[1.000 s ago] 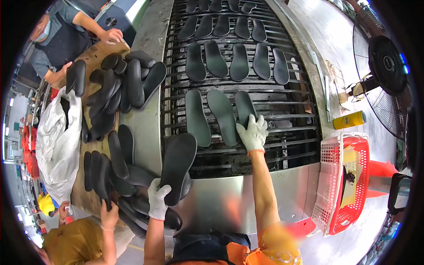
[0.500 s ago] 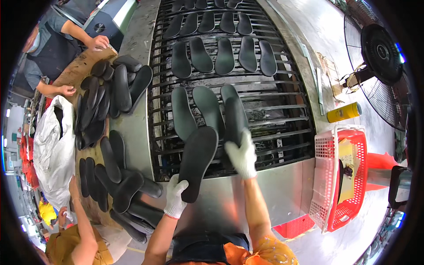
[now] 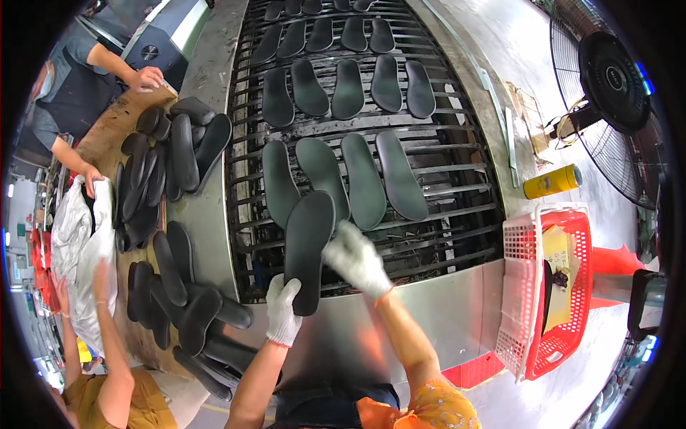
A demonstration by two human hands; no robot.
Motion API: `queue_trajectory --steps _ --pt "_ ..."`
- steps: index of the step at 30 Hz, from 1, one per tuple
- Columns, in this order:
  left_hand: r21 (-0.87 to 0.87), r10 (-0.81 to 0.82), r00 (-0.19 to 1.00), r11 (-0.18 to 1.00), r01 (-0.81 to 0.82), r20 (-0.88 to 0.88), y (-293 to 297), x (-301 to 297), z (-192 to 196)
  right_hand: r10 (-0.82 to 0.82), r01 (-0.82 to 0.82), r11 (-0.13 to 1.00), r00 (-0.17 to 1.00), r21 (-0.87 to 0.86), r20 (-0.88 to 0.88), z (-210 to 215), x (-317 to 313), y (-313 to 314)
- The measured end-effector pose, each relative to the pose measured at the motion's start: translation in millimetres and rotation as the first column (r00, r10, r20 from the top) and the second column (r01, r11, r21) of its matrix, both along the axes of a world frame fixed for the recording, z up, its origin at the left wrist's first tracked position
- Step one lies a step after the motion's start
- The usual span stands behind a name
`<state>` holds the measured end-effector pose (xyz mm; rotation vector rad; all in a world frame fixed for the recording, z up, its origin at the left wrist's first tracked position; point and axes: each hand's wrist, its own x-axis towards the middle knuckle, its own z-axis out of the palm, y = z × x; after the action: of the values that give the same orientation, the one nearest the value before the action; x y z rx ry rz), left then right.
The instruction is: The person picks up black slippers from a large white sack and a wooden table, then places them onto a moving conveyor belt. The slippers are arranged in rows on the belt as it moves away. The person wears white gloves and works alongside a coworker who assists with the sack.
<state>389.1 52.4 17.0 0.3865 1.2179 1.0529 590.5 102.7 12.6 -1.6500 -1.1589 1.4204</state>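
While the white-gloved left hand (image 3: 284,311) clamps the lower end of a dark insole (image 3: 309,247) between thumb and fingers, the gloved right hand (image 3: 357,261) is blurred just beside that insole's right edge, near the middle of the frame. I cannot tell whether its fingers are together or apart, nor whether they touch the insole. The held insole stands at a slant over the near edge of the metal-bar rack (image 3: 454,169), and its upper end covers part of the nearest row's two left insoles from view.

As far as shown, much of the laying-out looks done: the nearest row (image 3: 363,179) has four insoles lying flat, and the next two rows toward the top of the frame have five each, with one more partly cut off at the top edge. Judging by those fives, the nearest row seems one short, at its right end. Plenty appears left: besides the held insole, an upper pile (image 3: 184,154) and a lower pile (image 3: 200,322) lie about the wooden table (image 3: 114,129) at the left. In the lower left, a co-worker's blurred hands are near a white sack (image 3: 75,257).
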Motion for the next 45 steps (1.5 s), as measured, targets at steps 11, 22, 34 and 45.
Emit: queue_trajectory --steps 11,22,34,45 --pt "0.008 -0.151 0.988 0.988 0.152 -0.033 -14 -6 -25 -0.504 0.397 0.825 0.839 0.402 0.205 -20 148 51" --pt "0.075 -0.025 0.839 0.994 0.078 -0.544 -68 -100 -26 -0.414 -0.056 0.875 0.429 0.481 0.803 -78 163 56" --pt "0.357 0.422 0.338 0.903 -0.239 -0.841 -166 -233 -3 0.431 -0.872 0.274 0.488 0.405 0.759 46 -276 5" --pt "-0.114 0.04 0.243 0.801 -0.588 -0.969 -254 -333 -26 0.783 -0.947 0.267 0.106 -0.177 0.613 38 -321 -10"
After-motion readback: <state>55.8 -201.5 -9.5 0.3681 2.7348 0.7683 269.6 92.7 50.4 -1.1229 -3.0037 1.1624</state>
